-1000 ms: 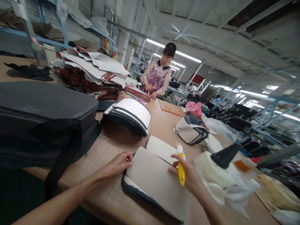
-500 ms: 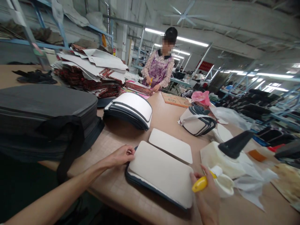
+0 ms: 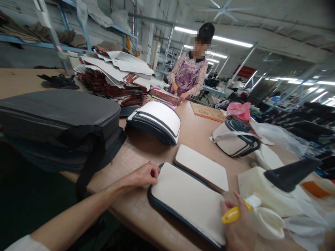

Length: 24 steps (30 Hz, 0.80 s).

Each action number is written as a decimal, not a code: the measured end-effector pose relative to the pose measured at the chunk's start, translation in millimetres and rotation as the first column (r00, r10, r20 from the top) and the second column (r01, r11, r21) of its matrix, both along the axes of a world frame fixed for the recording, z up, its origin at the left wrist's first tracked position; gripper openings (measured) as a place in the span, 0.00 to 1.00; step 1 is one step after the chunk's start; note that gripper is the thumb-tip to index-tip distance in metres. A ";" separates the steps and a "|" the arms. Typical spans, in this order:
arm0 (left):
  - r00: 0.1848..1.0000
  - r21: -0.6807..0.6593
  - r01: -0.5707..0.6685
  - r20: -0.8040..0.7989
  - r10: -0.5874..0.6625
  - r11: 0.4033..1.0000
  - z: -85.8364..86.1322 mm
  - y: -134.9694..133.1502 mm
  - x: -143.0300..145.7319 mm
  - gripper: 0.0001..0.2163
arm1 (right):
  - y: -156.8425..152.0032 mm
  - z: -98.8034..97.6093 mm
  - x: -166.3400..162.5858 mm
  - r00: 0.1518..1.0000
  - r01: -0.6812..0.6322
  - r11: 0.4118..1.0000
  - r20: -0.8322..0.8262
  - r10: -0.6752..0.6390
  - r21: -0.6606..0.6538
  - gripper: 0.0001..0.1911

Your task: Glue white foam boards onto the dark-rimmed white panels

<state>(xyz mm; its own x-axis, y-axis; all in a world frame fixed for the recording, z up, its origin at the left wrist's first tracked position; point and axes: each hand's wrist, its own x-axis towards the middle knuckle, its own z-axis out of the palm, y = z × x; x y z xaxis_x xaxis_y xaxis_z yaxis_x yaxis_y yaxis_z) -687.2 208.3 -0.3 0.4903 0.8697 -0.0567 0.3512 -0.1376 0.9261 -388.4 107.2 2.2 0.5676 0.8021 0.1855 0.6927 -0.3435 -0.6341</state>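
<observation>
A cream rounded-corner panel (image 3: 188, 202) lies on a stack of dark blue pieces (image 3: 157, 205) in front of me. My left hand (image 3: 146, 174) is closed, thumb and fingers pinching the panel's left corner. In my right hand (image 3: 237, 219) is a brush (image 3: 232, 214) with a yellow handle and whitish bristles, held across the fingers. Those right fingertips also touch the panel's right edge. Just behind it sits a pile of smaller cream panels (image 3: 201, 167). A whitish cup-like container (image 3: 269, 223) stands to the right of the brush.
A curved stack of white-topped dark pieces (image 3: 157, 120) and a big grey stack (image 3: 60, 108) with a black strap are on the left. At right are a tied bundle (image 3: 232, 139) and a cream jug with a black spout (image 3: 290, 174). Across the table stands a co-worker (image 3: 191, 73).
My view has turned slightly left, so the scene sits further right. The cream panel now lies more squarely over the dark stack. Both hands keep their holds.
</observation>
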 end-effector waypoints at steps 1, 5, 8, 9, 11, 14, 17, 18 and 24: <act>1.000 0.010 -0.001 -0.012 0.001 1.000 -0.9 0.4 -0.1 0.05 | 0.2 -1.7 1.3 1.000 -0.004 1.000 0.003 0.004 -0.004 0.33; 0.998 0.048 -0.002 -0.061 0.005 0.999 -4.9 1.1 0.4 0.06 | 1.3 -8.6 7.6 1.000 -0.010 0.999 -0.007 0.011 0.032 0.35; 0.996 0.076 -0.003 -0.088 0.010 0.997 -6.6 1.2 2.2 0.05 | 1.7 -7.7 10.1 0.998 -0.037 0.998 -0.041 0.039 0.055 0.33; 0.996 0.083 -0.004 -0.094 0.011 0.997 -6.9 1.6 2.9 0.04 | 2.0 -6.4 10.7 0.997 -0.052 0.997 -0.056 0.056 0.063 0.33; 0.995 0.093 0.003 -0.100 0.007 0.996 -7.3 3.5 4.1 0.03 | 3.5 -3.5 12.0 0.993 -0.075 0.994 -0.081 0.082 0.083 0.31; 0.994 0.099 0.019 -0.109 -0.008 0.995 -6.8 7.2 5.2 0.02 | 6.0 -1.1 14.1 0.990 -0.097 0.990 -0.088 0.106 0.103 0.29; 0.992 0.096 0.023 -0.129 -0.010 0.995 -6.1 9.6 5.4 0.01 | 6.4 -3.0 15.0 0.989 -0.109 0.989 -0.087 0.118 0.098 0.27; 0.991 0.094 0.023 -0.134 -0.010 0.995 -6.3 10.1 5.3 0.01 | 6.0 -4.5 14.9 0.989 -0.108 0.989 -0.089 0.117 0.098 0.27; 0.988 0.092 0.024 -0.152 -0.009 0.995 -9.1 12.8 4.7 0.01 | 1.8 -12.7 12.8 0.989 -0.116 0.989 -0.085 0.124 0.095 0.23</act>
<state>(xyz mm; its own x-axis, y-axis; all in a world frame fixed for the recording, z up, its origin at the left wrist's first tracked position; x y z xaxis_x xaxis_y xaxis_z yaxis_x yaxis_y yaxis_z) -682.6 221.0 -9.4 0.4966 0.8665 -0.0503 0.4830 -0.2277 0.8455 -375.6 109.0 -10.5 0.4859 0.8479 0.2120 0.6639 -0.2003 -0.7204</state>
